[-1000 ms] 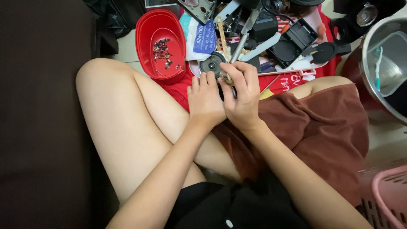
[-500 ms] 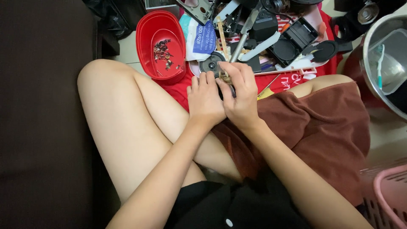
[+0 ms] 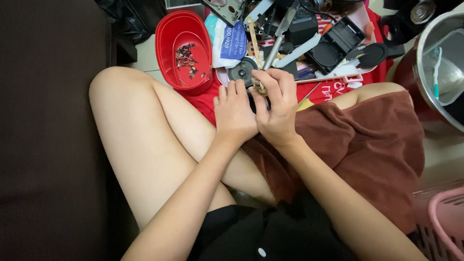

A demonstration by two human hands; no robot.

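My left hand (image 3: 234,112) and my right hand (image 3: 276,107) meet above my crossed legs, fingers curled around a small object. Only a brownish, metallic bit of that small part (image 3: 261,88) shows between the right thumb and fingers; a dark piece sits between the two hands. Just beyond the fingertips lies a round black speaker (image 3: 242,72) on a pile of dismantled electronics. A brown cloth (image 3: 367,140) covers my right thigh under the right forearm.
A red oval tub (image 3: 169,34) holds several small screws at the back left. Black casings (image 3: 336,43), a metal tool (image 3: 278,36) and a blue-and-white packet (image 3: 227,41) clutter a red mat. A steel pot (image 3: 442,67) stands at right, a pink basket (image 3: 447,222) at lower right.
Both hands stay together on the small part with only slight finger shifts. The view has drifted a little.
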